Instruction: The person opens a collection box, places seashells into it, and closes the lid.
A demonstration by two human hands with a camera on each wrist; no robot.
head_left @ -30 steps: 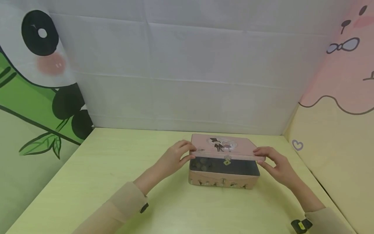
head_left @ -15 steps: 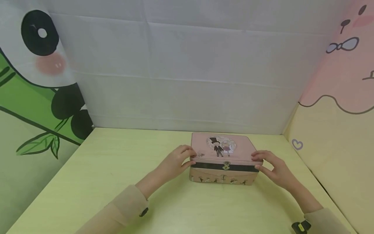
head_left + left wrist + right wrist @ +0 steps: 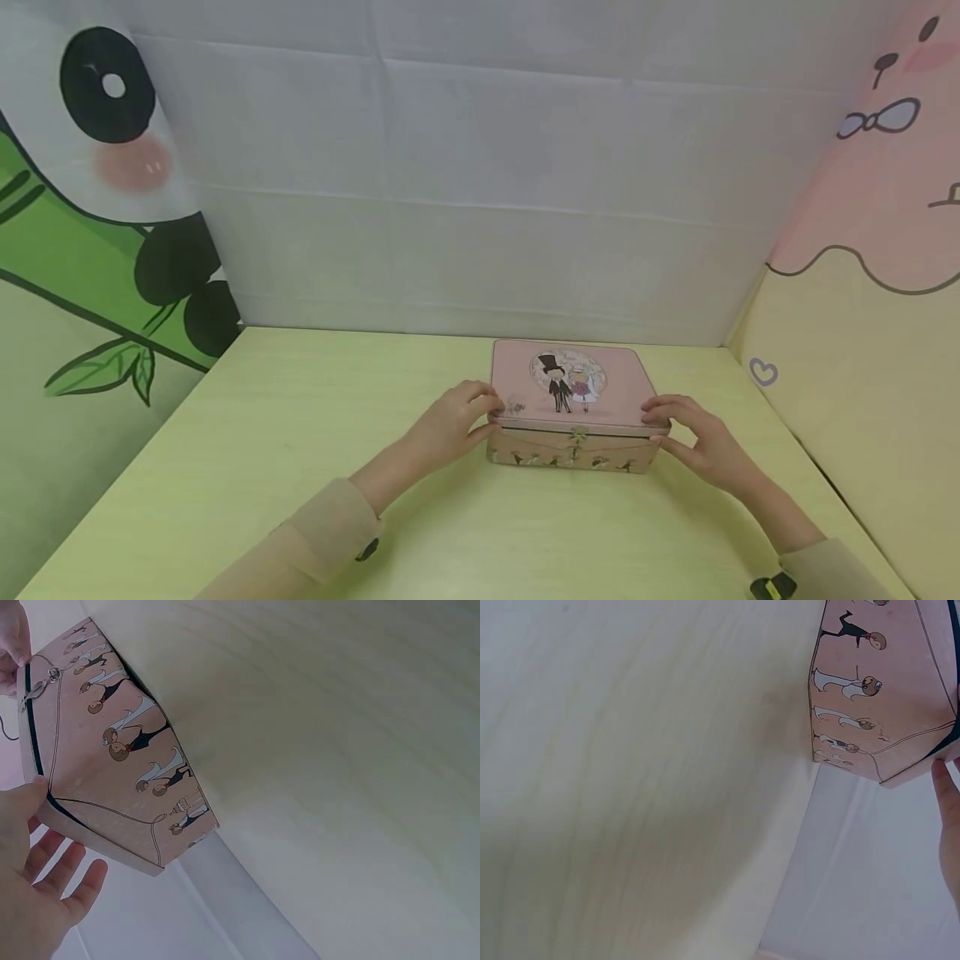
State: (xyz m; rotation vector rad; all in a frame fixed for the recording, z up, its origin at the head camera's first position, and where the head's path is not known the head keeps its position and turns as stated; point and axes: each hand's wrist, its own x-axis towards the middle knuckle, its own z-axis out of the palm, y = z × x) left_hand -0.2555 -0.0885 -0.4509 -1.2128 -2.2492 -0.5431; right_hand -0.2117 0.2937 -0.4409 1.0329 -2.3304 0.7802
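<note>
A pink tin box [image 3: 573, 450] with small cartoon couples printed along its side stands on the table. Its hinged lid [image 3: 618, 379], showing a couple in wedding clothes, lies almost down, with a thin dark gap along the front. At the front left corner, my left hand [image 3: 450, 425] grips the lid's edge between thumb and fingers. My right hand [image 3: 701, 442] pinches the edge at the front right corner. The metal clasp [image 3: 577, 435] hangs at the middle of the front. In the left wrist view the dark gap shows beside the thumb [image 3: 26, 799]. The box's inside is hidden.
The pale yellow-green table [image 3: 300, 417] spreads widely to the left of the box. A white cloth backdrop [image 3: 465, 167] rises behind it. Printed panels stand at both sides, the left one [image 3: 60, 467] green and the right one [image 3: 862, 358] yellow and pink.
The lid has come down from raised to nearly flat on the box, with both hands lowering along with it. The dark inside, visible earlier, is now covered.
</note>
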